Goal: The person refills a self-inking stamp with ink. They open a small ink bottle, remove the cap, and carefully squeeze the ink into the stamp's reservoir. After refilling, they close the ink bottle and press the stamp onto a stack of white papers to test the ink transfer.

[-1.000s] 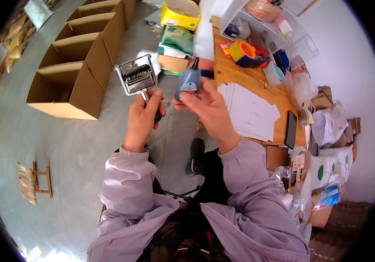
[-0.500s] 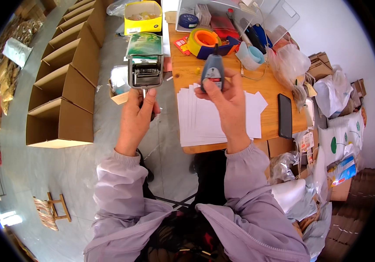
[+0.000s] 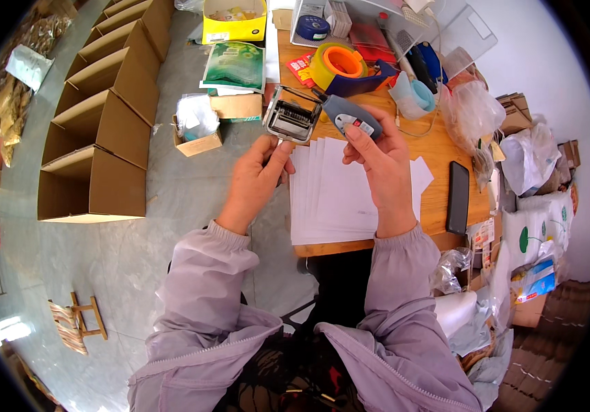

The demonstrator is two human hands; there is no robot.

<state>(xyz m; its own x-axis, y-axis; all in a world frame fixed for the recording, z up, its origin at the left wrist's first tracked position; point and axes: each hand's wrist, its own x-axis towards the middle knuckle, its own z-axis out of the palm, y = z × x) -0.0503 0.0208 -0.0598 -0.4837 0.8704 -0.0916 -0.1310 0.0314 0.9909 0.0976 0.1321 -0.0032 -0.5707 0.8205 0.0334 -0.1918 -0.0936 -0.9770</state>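
Observation:
My left hand (image 3: 258,180) is closed around the handle of a metal-framed hand stamp (image 3: 291,117), its black ridged stamping face turned up. In my right hand (image 3: 382,158) is a small dark grey ink bottle (image 3: 353,118), tilted so its narrow black nozzle points left. That nozzle is at the upper right edge of the stamp's frame; whether it touches I cannot tell. Below both hands' things, a fanned stack of white paper sheets (image 3: 329,199) lies on the wooden table (image 3: 308,251).
Beside the papers lies a black phone (image 3: 458,198). A tape dispenser (image 3: 357,82) and a light blue cup (image 3: 412,94) stand farther back. A green packet (image 3: 235,66), a yellow box (image 3: 234,29) and a small carton (image 3: 198,144) are left of the table. Open cardboard boxes (image 3: 119,134) line the floor.
The stamp has moved right, over the table's edge. The bottle has tipped from upright to slanting left, and its nozzle is now at the stamp. Both hands keep their hold.

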